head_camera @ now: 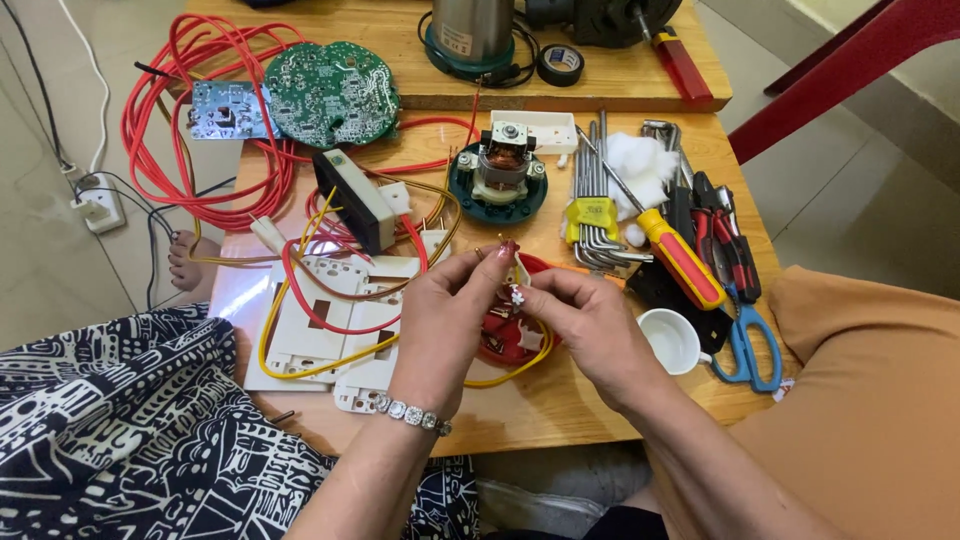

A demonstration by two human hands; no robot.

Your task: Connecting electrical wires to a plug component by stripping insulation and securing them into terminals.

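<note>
My left hand [445, 315] and my right hand [585, 325] meet above the middle of the wooden table [540, 410], both pinching a small white part with a thin wire [518, 270] between the fingertips. Under the hands lies a red round piece [500, 340] ringed by a yellow wire [500, 380]. White switch plates [320, 330] lie to the left, under red and yellow wires.
A small motor on a teal base [498, 175], hex keys [595, 215], a red-and-yellow screwdriver [680, 260], pliers [725, 240], blue scissors [745, 345] and a white cup [670, 340] lie to the right. Green circuit boards [330, 95] and red cable coils [190, 130] sit at the back left.
</note>
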